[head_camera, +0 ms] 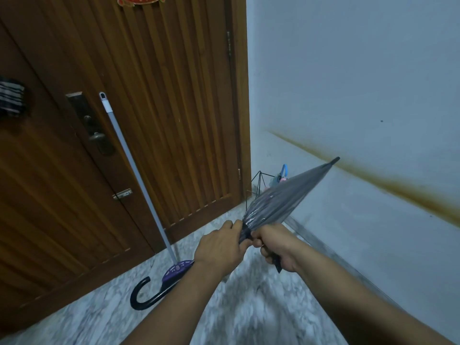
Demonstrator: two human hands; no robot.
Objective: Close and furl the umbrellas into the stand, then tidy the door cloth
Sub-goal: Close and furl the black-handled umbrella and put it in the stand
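The floor (251, 307) was seen to be of grey-white marbled stone, met by a wooden door at the left and a pale wall at the right. A mop (177, 268) with a purple head was stood on it, its pole leaned against the door. A black hooked handle (144, 296) was laid just beside the mop head. A black wire stand (258, 185) was set in the corner.

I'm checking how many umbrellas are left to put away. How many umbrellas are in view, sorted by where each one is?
Held in the hands: 1, the grey umbrella
Lying on the floor: 1, the hook-handled umbrella
In the wire stand: 1, the blue-handled umbrella
Total: 3
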